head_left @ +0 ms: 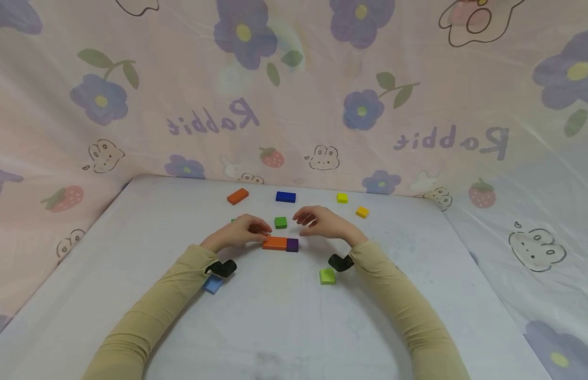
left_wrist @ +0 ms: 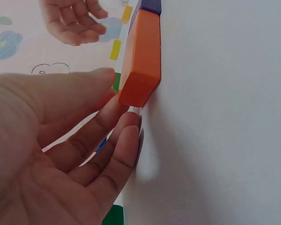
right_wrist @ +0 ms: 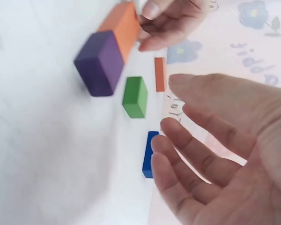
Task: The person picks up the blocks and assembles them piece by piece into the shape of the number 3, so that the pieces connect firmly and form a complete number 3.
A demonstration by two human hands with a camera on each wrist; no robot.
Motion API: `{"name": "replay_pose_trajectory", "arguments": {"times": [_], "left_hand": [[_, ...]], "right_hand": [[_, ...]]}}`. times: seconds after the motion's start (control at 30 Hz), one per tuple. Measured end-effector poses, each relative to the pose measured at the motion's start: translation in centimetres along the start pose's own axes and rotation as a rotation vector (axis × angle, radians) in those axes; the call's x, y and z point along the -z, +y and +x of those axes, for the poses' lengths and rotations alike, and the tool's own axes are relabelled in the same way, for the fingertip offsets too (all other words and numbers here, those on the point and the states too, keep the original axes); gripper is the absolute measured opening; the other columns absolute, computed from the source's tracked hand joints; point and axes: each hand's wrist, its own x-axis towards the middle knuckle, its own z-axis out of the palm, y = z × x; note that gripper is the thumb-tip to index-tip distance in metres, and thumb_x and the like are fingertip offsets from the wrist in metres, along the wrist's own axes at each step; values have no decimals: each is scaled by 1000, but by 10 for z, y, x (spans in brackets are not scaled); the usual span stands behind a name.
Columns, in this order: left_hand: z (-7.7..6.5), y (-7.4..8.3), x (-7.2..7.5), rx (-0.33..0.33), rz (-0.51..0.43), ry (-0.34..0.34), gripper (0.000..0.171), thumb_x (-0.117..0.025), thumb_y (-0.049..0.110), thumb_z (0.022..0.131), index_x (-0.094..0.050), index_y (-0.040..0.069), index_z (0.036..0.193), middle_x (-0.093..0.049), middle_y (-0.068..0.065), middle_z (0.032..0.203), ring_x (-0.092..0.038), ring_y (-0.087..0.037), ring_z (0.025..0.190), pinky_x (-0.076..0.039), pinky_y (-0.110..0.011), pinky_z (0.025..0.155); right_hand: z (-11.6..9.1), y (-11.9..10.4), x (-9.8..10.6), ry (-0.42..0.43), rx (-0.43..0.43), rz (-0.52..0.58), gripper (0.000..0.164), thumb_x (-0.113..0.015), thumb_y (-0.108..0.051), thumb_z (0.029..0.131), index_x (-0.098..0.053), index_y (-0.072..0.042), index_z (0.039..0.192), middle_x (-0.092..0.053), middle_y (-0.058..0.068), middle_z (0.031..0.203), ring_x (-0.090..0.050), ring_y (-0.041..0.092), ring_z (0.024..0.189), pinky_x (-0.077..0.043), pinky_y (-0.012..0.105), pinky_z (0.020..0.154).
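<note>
An orange block (head_left: pixel 274 243) lies end to end with a purple block (head_left: pixel 292 245) on the white table. My left hand (head_left: pixel 240 230) is at the orange block's left end, its fingers loosely bent and its fingertips right beside that end in the left wrist view. Nothing lies between its thumb and fingers. To the upper right of the purple block hovers my right hand (head_left: pixel 324 222), holding nothing, with thumb and fingers apart. Between the two hands sits a green block (head_left: pixel 281 222). In the right wrist view the purple block (right_wrist: pixel 99 64) faces the camera.
Along the back lie a red-orange block (head_left: pixel 238 196), a blue block (head_left: pixel 286 197), a yellow block (head_left: pixel 342 198) and an orange-yellow block (head_left: pixel 362 212). A light green block (head_left: pixel 328 276) is near the right wrist; a light blue block (head_left: pixel 213 284) is partly under the left forearm. Patterned cloth (head_left: pixel 294 121) rises behind.
</note>
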Motion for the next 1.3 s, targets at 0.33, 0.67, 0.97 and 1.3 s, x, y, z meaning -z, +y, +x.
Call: {"name": "replay_pose_trajectory", "arguments": {"times": [0.33,0.67,0.97,1.3], "left_hand": [[3,-3,-1,-11,-7,-7,22,-68,5,88,-67,2,109,-66,-3,95,-59,-17,85,-50,-30,80],[4,-4,1,2,0,-25,19,-67,7,89,-68,4,108,-66,-2,97,-58,-17,86,-49,-29,81],[4,-6,2,-5,-17,-25,20,-67,7,89,-68,2,108,-66,-5,98,-58,-19,86,-49,-33,82],[4,-4,3,11,-22,-35,19,-67,6,89,-68,3,108,-66,-3,96,-58,-18,85,-49,-31,81]], "right_hand": [[11,5,14,46,9,45,41,-66,-2,88,-53,4,127,-55,25,123,-52,40,115,-43,43,96],[28,14,16,119,-15,57,43,-67,0,87,-54,4,128,-54,23,127,-52,36,116,-42,43,98],[42,20,9,84,-26,72,44,-68,-1,87,-53,5,129,-56,20,126,-53,33,116,-43,40,97],[48,13,-3,40,-57,57,45,-67,0,87,-54,1,130,-56,16,127,-53,27,117,-43,35,97]]}}
